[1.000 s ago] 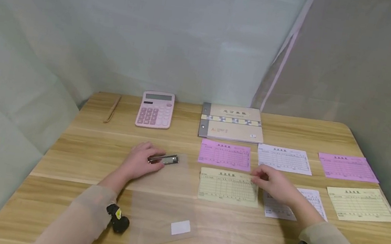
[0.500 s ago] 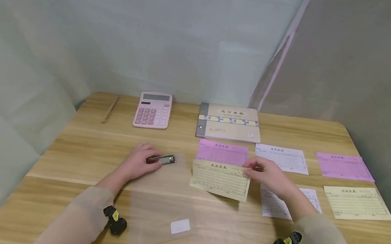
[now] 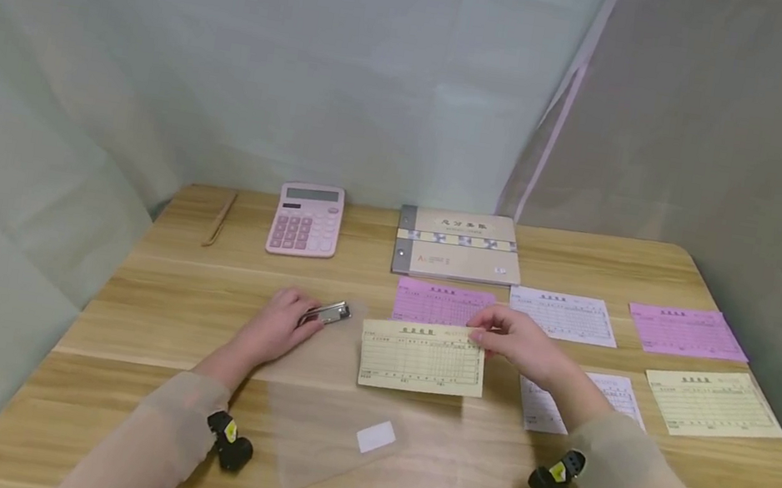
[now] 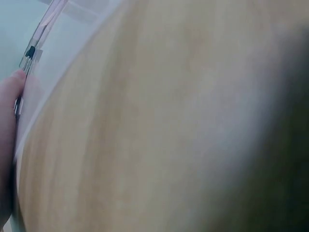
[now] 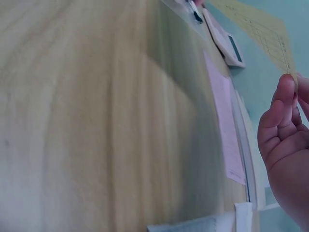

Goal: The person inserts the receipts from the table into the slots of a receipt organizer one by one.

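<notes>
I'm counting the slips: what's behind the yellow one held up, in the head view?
Beyond the yellow slip, a pink slip partly shows; its lower edge is covered there. Whatever else lies directly behind cannot be seen.

Two sleeved forearms angle forward and inward, the hands held apart.
The left hand lies low, its thumb and fingers set in a grip; the right hand is raised, fingertips pinched together, other fingers bent toward the palm.
</notes>
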`<state>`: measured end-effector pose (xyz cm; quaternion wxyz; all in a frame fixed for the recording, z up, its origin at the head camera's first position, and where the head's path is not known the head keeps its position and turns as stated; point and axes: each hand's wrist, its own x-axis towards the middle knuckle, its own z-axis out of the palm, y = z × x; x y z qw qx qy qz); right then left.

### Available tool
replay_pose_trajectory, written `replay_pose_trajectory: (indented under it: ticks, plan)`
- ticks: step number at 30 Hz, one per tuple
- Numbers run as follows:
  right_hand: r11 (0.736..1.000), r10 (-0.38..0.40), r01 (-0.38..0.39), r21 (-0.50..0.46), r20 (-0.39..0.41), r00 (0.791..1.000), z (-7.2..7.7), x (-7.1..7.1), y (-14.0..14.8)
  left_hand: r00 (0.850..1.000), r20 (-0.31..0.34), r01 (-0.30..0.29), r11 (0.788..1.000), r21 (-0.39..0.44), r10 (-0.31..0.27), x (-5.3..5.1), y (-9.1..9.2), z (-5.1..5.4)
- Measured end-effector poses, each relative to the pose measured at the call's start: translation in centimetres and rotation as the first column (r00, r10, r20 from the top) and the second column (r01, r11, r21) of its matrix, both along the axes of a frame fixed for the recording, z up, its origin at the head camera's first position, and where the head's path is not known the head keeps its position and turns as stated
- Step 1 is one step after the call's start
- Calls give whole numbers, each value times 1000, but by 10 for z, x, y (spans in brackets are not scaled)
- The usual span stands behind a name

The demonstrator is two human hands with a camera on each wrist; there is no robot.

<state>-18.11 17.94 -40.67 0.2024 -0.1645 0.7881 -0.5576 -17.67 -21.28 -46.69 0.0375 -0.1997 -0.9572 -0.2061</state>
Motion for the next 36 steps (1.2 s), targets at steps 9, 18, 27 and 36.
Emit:
replay_pose_trajectory:
  ticks: [9,18,27,36]
  plan:
    - [995,96,-95,42,-23,995,-16,0,-18,1000,-3,0,997,-78,0,0,3,-2]
    - [988,141,-140,72,-10,990,-30,0,-24,1000,-3,-16,1000,-3,16,4,2,-2]
    - [986,142,-143,85,19,990,-34,1,-25,997,-76,29,999,-39,-32,1,6,-5]
    - [978,168,-162,132,-29,985,-33,-1,-37,996,-80,36,997,-63,-41,1,4,1]
